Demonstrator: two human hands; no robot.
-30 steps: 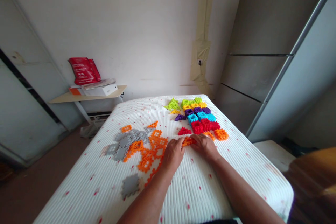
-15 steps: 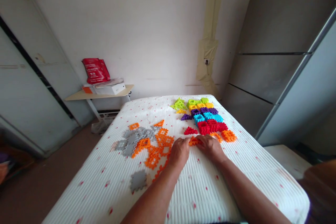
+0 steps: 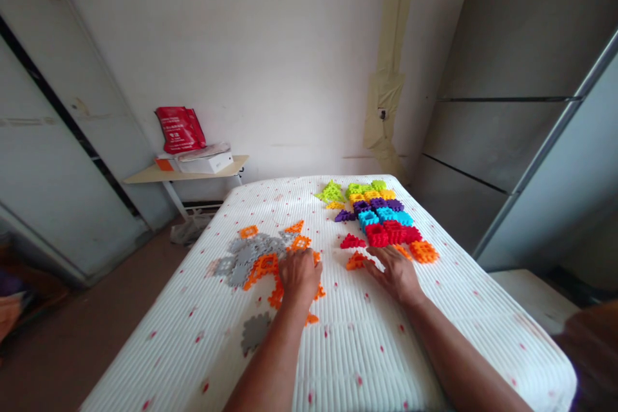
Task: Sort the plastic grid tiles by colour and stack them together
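My left hand (image 3: pixel 300 275) is palm down on the loose pile of orange interlocking plastic pieces (image 3: pixel 264 264), its fingers apart and slightly bent. The fingertips are partly hidden, and no piece shows lifted in them. My right hand (image 3: pixel 398 275) rests on the bed, fingers stretched and apart. Its thumb reaches the edge of a small stack of orange triangular pieces (image 3: pixel 355 261). Just beyond that hand lie a stack of orange square pieces (image 3: pixel 423 252) and another orange stack partly covered by the fingers. Red triangular pieces (image 3: pixel 352 241) lie beyond the orange triangles.
Gray pieces (image 3: pixel 255 248) lie left of my left hand, with one gray square (image 3: pixel 255 333) closer to me. Red (image 3: pixel 393 232), blue (image 3: pixel 386 214), purple (image 3: pixel 376 205), yellow and green stacks stand in rows at the far right. A side table (image 3: pixel 193 174) holds boxes and a red bag.
My left hand has left the orange triangular stack and moved left onto the orange pile. My right hand has shifted slightly right, uncovering more of the triangles.
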